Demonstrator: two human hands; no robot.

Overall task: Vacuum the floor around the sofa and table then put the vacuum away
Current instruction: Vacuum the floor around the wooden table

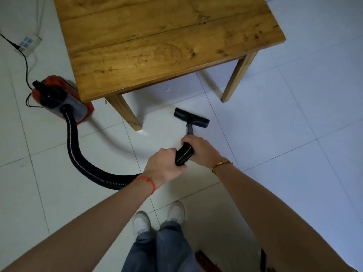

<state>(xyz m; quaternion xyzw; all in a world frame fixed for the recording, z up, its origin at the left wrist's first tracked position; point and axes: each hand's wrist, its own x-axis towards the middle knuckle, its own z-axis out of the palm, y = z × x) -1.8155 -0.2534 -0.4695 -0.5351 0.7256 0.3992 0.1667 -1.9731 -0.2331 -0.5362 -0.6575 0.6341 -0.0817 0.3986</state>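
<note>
A red and black canister vacuum (pixel 59 99) sits on the pale tiled floor, left of the wooden table (pixel 161 40). Its black ribbed hose (pixel 78 154) curves from the canister down and right to my hands. My left hand (pixel 165 165) is shut on the hose just behind my right hand (pixel 202 148), which grips the hose end. Beyond my right hand a short black tube leads to the flat black nozzle (pixel 191 117), resting on the floor in front of the table between its two near legs. No sofa is in view.
A white power strip (pixel 27 45) with a black cord lies on the floor at the far left, behind the vacuum. The table's near legs (pixel 125 112) stand close to the nozzle. My feet in white shoes (pixel 159 218) are below. A dark red object (pixel 206 261) lies at the bottom edge.
</note>
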